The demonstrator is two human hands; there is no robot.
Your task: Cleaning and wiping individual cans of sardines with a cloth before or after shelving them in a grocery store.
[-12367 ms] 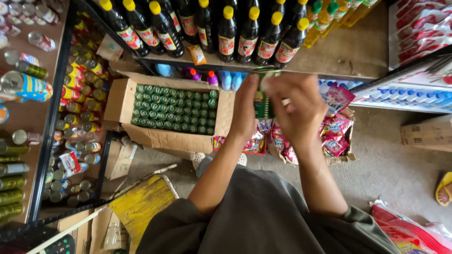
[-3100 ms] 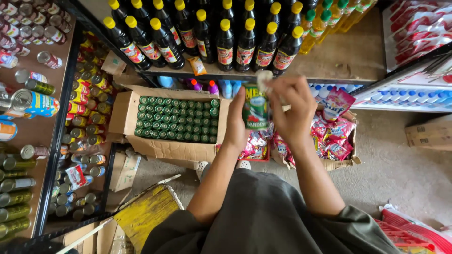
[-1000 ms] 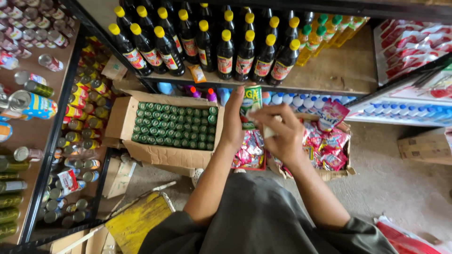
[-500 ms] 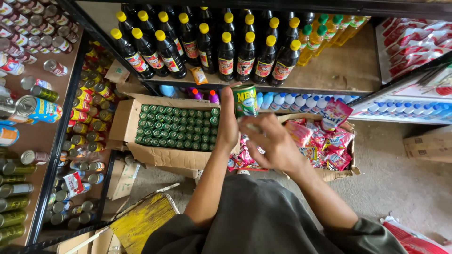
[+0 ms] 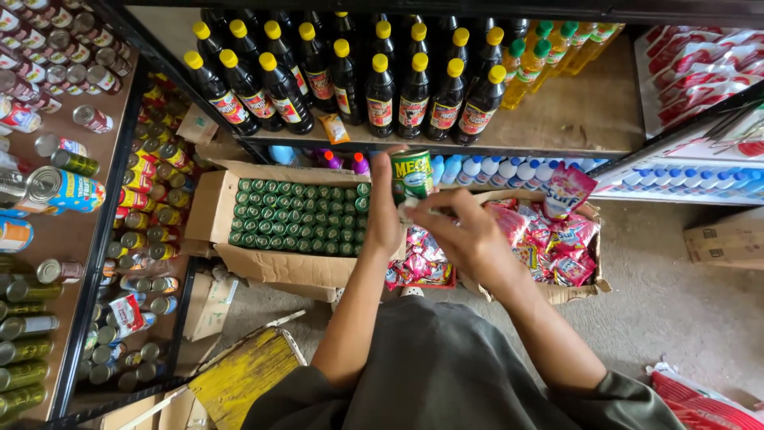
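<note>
**Desk:** What do the hands hold, and where?

**Photographer:** One green can (image 5: 411, 175), small and round, with a green label bearing yellow lettering and a band of white at its lower edge. It stands upright in the air at the middle of the scene, just right of the open carton and in front of the lower shelf's edge. The left hand (image 5: 384, 215) grips it from the left side, fingers wrapped round its wall. The right hand (image 5: 469, 235) meets it from the right, fingertips pressed together on a small white piece at the can's lower edge; what that piece is cannot be told.

**Desk:** Counts, please.

**Photographer:** One cardboard carton (image 5: 274, 267) on the floor at left, packed with green can tops (image 5: 298, 219) in six rows; the left forearm hides some, so an exact count is not possible. About seventeen dark bottles with yellow caps (image 5: 380, 87) stand on the far shelf, and beside them at right four or five yellow bottles with green caps (image 5: 525, 68). One second box (image 5: 569, 291) at right holds pink and red sachets (image 5: 549, 239), too jumbled to count. Tins (image 5: 64, 187) crowd the left-hand shelves.
</note>
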